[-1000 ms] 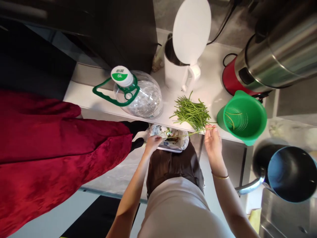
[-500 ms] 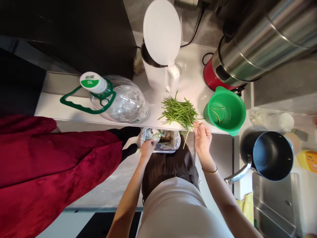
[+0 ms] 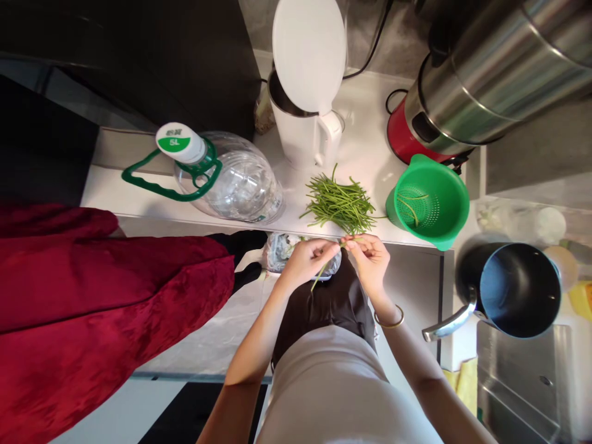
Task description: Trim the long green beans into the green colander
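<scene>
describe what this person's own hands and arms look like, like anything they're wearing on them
The left hand and right hand are both ungloved, with fingers and thumbs uncovered. The right wrist carries a thin, plain gold-coloured bangle; nothing shows on the left wrist. Both forearms are bare, with no sleeves visible on them.

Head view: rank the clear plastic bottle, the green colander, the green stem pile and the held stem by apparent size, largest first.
1. Clear plastic bottle
2. Green colander
3. Green stem pile
4. Held stem
</scene>
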`<state>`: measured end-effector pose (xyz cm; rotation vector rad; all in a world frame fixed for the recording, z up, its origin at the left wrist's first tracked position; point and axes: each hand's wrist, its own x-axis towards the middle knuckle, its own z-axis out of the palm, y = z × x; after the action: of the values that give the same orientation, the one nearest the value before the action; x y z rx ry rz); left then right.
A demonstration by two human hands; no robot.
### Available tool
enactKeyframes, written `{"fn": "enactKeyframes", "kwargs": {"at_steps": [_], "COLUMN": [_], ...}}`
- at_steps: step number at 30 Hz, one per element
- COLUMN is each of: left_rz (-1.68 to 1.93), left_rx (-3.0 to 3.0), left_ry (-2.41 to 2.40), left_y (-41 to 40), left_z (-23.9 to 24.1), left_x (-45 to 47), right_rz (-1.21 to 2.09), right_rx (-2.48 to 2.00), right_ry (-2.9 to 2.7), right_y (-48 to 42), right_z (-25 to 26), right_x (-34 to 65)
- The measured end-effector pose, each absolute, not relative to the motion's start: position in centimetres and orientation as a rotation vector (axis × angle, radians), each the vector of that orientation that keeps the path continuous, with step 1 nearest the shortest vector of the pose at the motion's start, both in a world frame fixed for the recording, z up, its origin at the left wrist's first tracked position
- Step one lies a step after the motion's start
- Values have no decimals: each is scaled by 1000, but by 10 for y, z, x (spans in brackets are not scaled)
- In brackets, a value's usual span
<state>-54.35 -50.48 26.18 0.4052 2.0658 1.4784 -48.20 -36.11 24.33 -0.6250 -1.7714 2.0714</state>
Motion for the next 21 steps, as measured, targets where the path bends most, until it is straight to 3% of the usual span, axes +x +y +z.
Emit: {"fn": "enactKeyframes", "kwargs": {"at_steps": [16,21], "left_rz": [1627,1693], "left_rx": [110,39], "left_ry": [1245,1184], "left_y": [-514,-515], "left_z": [256,254], "left_x": [-520,-517], "right_rz": [1915,2078], "right_rx": [-543,-454], "right_ry": [-1748,-1926], "right_y": [-353,-351], "right_z": [253,256], "right_x": [-476,-477]}}
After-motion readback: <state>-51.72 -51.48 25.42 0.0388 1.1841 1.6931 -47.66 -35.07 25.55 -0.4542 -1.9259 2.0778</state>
